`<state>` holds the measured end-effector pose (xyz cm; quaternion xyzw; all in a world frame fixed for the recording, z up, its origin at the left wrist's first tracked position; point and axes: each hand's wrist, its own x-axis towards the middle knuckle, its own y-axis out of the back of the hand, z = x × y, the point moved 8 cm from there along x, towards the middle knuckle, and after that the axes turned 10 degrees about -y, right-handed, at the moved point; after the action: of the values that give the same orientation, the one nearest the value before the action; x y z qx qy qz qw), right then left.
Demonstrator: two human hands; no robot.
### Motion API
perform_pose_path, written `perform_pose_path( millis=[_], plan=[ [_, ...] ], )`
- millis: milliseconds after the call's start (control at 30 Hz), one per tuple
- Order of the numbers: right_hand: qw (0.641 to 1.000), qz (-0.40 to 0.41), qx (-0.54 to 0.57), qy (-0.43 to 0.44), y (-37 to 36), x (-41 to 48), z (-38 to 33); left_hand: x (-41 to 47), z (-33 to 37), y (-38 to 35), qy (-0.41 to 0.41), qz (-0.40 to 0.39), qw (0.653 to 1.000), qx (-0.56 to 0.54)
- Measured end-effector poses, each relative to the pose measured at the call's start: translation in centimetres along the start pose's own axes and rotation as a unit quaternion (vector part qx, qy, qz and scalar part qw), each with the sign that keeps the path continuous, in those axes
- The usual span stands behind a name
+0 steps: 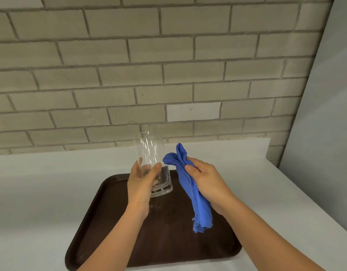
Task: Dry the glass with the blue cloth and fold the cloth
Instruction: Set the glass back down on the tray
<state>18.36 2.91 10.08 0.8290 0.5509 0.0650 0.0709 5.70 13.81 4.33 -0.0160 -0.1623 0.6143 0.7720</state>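
A tall clear glass [151, 153] is held upright above the tray, its thick base toward me and its mouth up. My left hand [141, 184] grips it around the lower part, thumb on the right side. To the right, my right hand [206, 182] is closed on a bunched blue cloth [190, 188]. The cloth's top tuft sticks up past my fingers and its tail hangs down over the tray. Cloth and glass are apart, with a small gap between them.
A dark brown tray [102, 222] lies on a white counter [41, 192] below both hands. A grey brick wall [149, 65] stands behind the counter. A pale wall panel [325, 133] closes the right side, beyond the counter's right edge.
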Motion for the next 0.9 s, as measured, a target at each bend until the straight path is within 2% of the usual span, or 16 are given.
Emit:
perform_pose_path(
  millis=[333, 667, 900],
  plan=[
    [0.996, 0.059, 0.068, -0.010, 3.1, 0.0, 0.7, -0.4, -2.9, 0.7, -0.013, 0.006, 0.994, 0.113],
    [0.995, 0.089, 0.045, -0.016, 5.3, 0.4, 1.1, 0.1, -5.7, -0.9, -0.029, -0.040, 0.986, 0.157],
    [0.995, 0.088, 0.043, -0.026, 5.5, 1.0, 2.0, 0.2, -7.4, -0.5, -0.022, -0.043, 0.983, 0.177]
  ],
)
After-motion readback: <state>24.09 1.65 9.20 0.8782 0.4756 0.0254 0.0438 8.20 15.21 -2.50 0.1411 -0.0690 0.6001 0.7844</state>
